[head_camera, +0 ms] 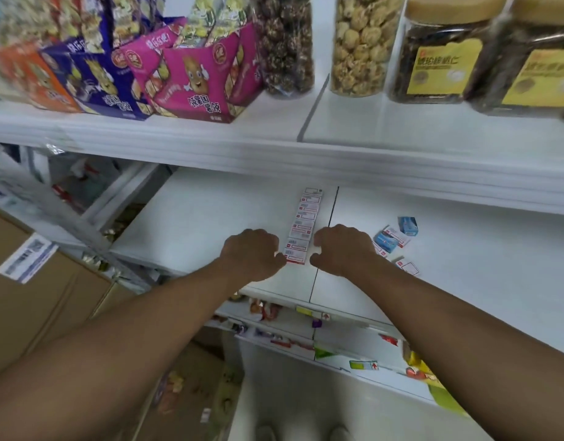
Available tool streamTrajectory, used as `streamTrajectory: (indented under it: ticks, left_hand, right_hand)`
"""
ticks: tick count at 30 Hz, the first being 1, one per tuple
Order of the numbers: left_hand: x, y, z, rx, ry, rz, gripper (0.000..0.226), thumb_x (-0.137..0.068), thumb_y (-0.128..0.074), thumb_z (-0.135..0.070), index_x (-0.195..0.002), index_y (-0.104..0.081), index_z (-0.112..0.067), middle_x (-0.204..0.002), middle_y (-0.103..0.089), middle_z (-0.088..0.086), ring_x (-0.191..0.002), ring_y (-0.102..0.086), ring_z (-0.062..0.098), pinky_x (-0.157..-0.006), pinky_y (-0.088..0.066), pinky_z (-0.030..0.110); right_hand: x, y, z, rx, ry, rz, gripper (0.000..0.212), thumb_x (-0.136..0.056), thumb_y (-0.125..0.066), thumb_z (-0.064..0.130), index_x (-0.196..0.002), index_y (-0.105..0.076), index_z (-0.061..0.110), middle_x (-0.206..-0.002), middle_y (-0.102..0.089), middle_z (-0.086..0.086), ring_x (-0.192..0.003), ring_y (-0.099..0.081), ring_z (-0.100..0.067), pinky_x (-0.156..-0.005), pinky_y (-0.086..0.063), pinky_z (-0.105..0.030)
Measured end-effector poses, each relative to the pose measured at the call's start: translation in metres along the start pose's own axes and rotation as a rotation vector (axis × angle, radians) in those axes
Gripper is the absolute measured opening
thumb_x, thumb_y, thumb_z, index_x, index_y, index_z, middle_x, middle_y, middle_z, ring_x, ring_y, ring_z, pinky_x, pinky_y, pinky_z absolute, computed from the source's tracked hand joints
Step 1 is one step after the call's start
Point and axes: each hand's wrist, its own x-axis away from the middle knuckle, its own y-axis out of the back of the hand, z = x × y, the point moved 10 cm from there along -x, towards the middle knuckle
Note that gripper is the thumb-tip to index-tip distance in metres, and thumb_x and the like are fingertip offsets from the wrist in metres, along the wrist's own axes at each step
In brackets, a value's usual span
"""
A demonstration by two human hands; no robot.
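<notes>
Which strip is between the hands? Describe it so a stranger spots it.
On the white shelf below the snack boxes, a strip of red-and-white labels lies beside the dark seam, between the left hand and right hand. Unlike the loose tags to its right, it forms one long column.

We see both hands low on the white middle shelf (210, 218), knuckles up and fingers curled under. Our left hand (252, 253) touches the near left corner of a strip of red-and-white price labels (304, 224) that lies along the shelf's seam; we cannot tell whether it pinches the strip. Our right hand (344, 249) sits just beside the strip's right edge, a small gap between them. A few loose labels (396, 237) lie scattered near the right hand. On the shelf above stand a pink snack box (194, 78) and popcorn jars (360, 43).
</notes>
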Motion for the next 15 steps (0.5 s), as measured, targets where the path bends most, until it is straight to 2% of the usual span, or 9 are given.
streamTrajectory:
  ticks: [5,9,15]
  left_hand:
    - [0.014,0.009,-0.026,0.016,-0.002,-0.035,0.050,-0.099,-0.045,-0.062,-0.134,-0.066,-0.033,-0.126,-0.067,-0.003,-0.113,-0.066,0.023,-0.090,-0.055,0.041]
    - [0.028,0.011,-0.054,0.025,-0.060,-0.064,0.046,-0.097,-0.047,-0.055,-0.128,-0.069,-0.030,-0.122,-0.068,-0.002,-0.110,-0.065,0.024,-0.091,-0.056,0.041]
    - [0.055,0.005,-0.085,0.036,-0.151,-0.087,0.045,-0.098,-0.051,-0.050,-0.130,-0.070,-0.026,-0.129,-0.069,0.001,-0.112,-0.065,0.025,-0.095,-0.057,0.043]
  right_hand:
    - [0.022,0.004,-0.015,0.005,-0.015,0.003,0.041,-0.093,-0.064,0.046,-0.128,-0.063,0.025,-0.113,-0.067,-0.002,-0.100,-0.067,-0.025,-0.083,-0.054,-0.037]
    - [0.048,-0.001,-0.032,-0.004,-0.051,0.023,0.041,-0.094,-0.062,0.044,-0.128,-0.063,0.023,-0.120,-0.065,-0.005,-0.107,-0.065,-0.027,-0.081,-0.052,-0.037]
    - [0.097,-0.012,-0.055,0.051,-0.150,0.055,0.037,-0.092,-0.059,0.040,-0.125,-0.064,0.022,-0.116,-0.066,-0.006,-0.098,-0.063,-0.028,-0.077,-0.050,-0.035]
